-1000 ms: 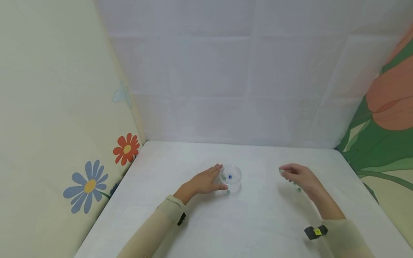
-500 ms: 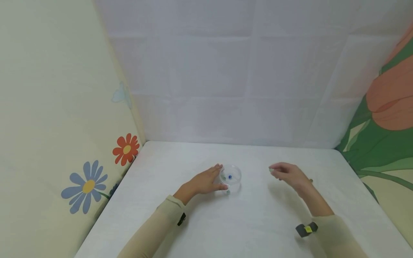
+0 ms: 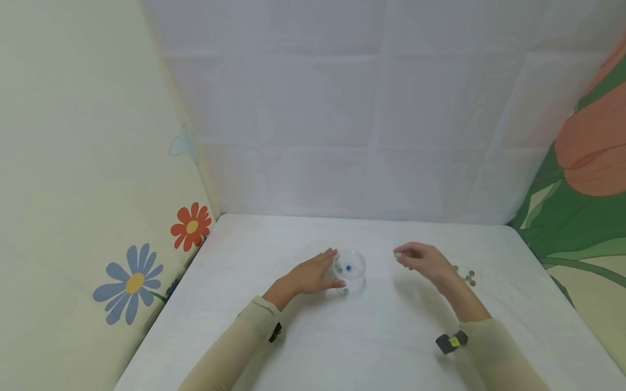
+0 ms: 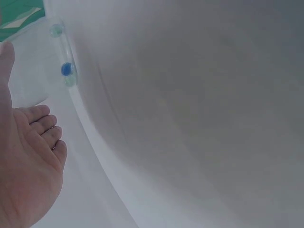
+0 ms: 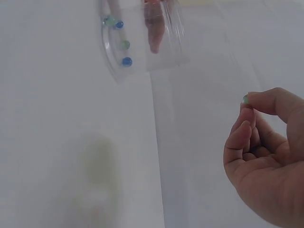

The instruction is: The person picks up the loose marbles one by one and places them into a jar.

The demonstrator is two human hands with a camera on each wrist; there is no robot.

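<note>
A clear cup (image 3: 358, 274) stands on the white table, with blue and green glass marbles seen through it. My left hand (image 3: 310, 276) holds the cup from its left side, thumb near and fingers at the far side. In the left wrist view, a blue marble (image 4: 66, 69) and pale green ones lie at the bottom of the cup (image 4: 31, 71). My right hand (image 3: 424, 263) is raised to the right of the cup, apart from it. Between thumb and fingertip it pinches a green marble (image 5: 245, 99).
Several loose greenish marbles (image 3: 468, 278) lie on the table (image 3: 391, 336) to the right of my right forearm. A white cloth (image 3: 303, 108) hangs behind the table. Walls with painted flowers (image 3: 134, 282) flank it.
My right hand has moved left toward the cup with the pinched marble, uncovering the loose marbles on the right. The left hand and the cup have stayed put.
</note>
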